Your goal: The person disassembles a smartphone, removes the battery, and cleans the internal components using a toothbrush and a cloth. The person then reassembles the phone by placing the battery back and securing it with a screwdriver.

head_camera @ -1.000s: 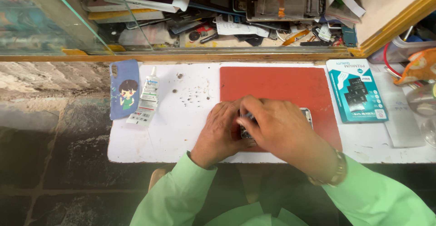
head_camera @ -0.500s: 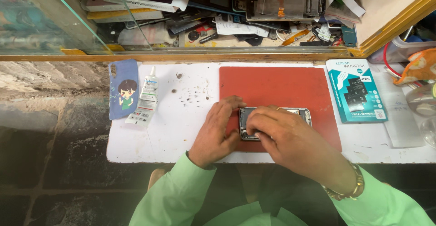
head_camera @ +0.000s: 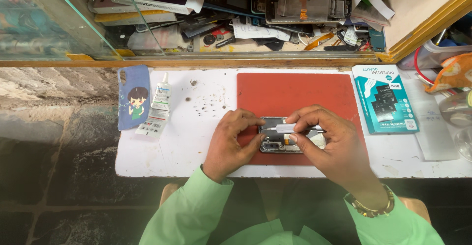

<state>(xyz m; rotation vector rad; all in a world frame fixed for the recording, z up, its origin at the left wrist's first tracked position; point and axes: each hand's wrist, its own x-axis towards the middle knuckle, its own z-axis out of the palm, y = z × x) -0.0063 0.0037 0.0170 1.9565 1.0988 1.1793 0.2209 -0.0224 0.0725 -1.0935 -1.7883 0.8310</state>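
An opened phone point(head_camera: 280, 144) lies back-up on a red work mat point(head_camera: 295, 95) on the white table point(head_camera: 191, 141). My left hand point(head_camera: 231, 141) rests on the mat with its fingers against the phone's left end. My right hand point(head_camera: 329, 144) grips a slim silver screwdriver point(head_camera: 290, 127) held sideways, its tip pointing left over the phone's upper left corner. Much of the phone's right half is hidden under my right hand. Several tiny screws point(head_camera: 209, 105) lie scattered on the table left of the mat.
A blue phone case with a cartoon figure point(head_camera: 133, 96) and a glue tube on its card point(head_camera: 158, 105) lie at the table's left. A teal boxed part point(head_camera: 386, 99) sits right of the mat. Behind, a glass-fronted shelf point(head_camera: 255, 14) holds cluttered phone parts.
My right hand has drawn back to the right, uncovering the phone. The screwdriver now shows, held level over the phone. My left hand stays at the phone's left end.
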